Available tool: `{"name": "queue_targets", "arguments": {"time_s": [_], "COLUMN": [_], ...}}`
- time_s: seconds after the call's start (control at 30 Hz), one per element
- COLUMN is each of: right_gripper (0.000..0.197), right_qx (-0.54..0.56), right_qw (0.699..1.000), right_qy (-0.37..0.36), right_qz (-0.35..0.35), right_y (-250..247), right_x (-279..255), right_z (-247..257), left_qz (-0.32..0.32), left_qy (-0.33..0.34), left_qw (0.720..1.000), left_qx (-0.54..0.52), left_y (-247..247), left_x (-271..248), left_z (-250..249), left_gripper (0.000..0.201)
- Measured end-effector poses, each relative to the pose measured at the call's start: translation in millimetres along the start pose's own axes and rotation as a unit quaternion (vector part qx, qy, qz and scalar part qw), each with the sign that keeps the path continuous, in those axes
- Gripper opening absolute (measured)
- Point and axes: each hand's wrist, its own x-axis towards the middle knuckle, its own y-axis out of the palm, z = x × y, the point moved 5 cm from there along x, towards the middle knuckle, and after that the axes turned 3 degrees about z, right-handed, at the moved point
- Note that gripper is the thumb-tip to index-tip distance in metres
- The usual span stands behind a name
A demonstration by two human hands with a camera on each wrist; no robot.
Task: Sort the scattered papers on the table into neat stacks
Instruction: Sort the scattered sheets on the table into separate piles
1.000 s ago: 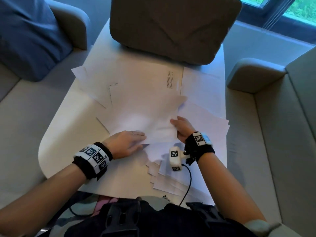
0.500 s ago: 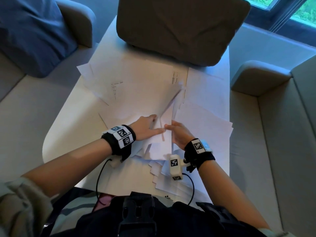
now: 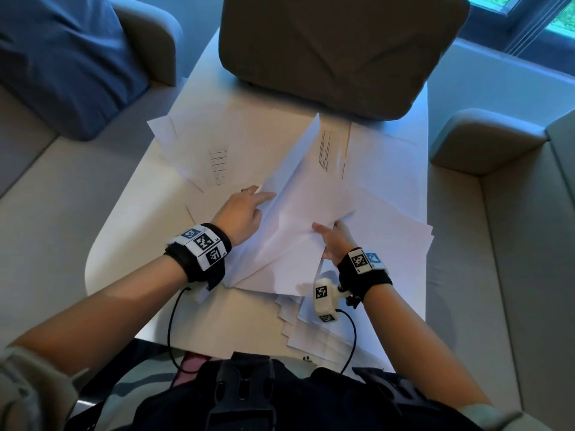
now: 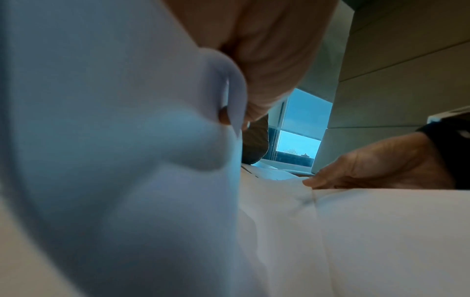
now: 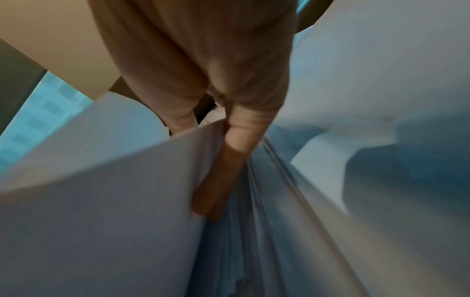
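I see white papers [image 3: 382, 181] strewn overlapping across the middle and right of the pale table [image 3: 130, 231], some carrying short blocks of black print, most blank. A bunch of sheets [image 3: 295, 231] near the middle is lifted and tilted, its far corner pointing up and away from me. By the near edge, more sheets [image 3: 308, 331] lie fanned with stepped corners.

Black fabric wristbands [image 3: 203, 258] carry white square-code tags. A thin ring [image 3: 245, 191] circles one left finger. A white camera block [image 3: 323, 301] trails a black cable [image 3: 350, 340].
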Motion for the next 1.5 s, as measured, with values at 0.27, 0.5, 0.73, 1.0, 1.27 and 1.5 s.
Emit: {"name": "queue_targets", "arguments": {"time_s": [0.27,0.5,0.73,1.0,1.27,1.5], "right_gripper": [0.043,0.039,0.037,0.031,0.028,0.026], "right_qx": [-0.029,-0.027,-0.042,-0.036,-0.029,-0.046], "right_qw": [0.995,0.990,0.991,0.991,0.992,0.992], "right_qy": [-0.080,-0.105,-0.093,-0.093,-0.096,-0.097], "right_qz": [0.044,0.085,0.084,0.088,0.078,0.069], "right_y": [6.7,15.8,14.7,14.9,16.3,16.5], "right_x": [-3.4,-10.0,-7.1,-6.3,-5.7,-4.5], "right_z": [20.9,27.0,23.2,22.1,19.8,18.6], "left_qz": [0.013,0.045,0.062,0.037,0.052,0.104], "left_qy": [0.052,0.020,-0.025,0.012,0.043,-0.033], "left_qw": [0.995,0.998,0.997,0.999,0.998,0.992], "left_qx": [0.084,0.034,-0.045,-0.027,0.003,-0.061], "left_y": [11.4,33.5,31.0,29.1,36.0,43.6], "left_x": [-5.4,-0.9,0.8,-3.0,-3.7,2.8], "left_z": [-12.2,-15.2,0.0,-6.7,-9.1,7.5], "left_gripper": [0.044,0.042,0.039,0.053,0.032,0.045]}}
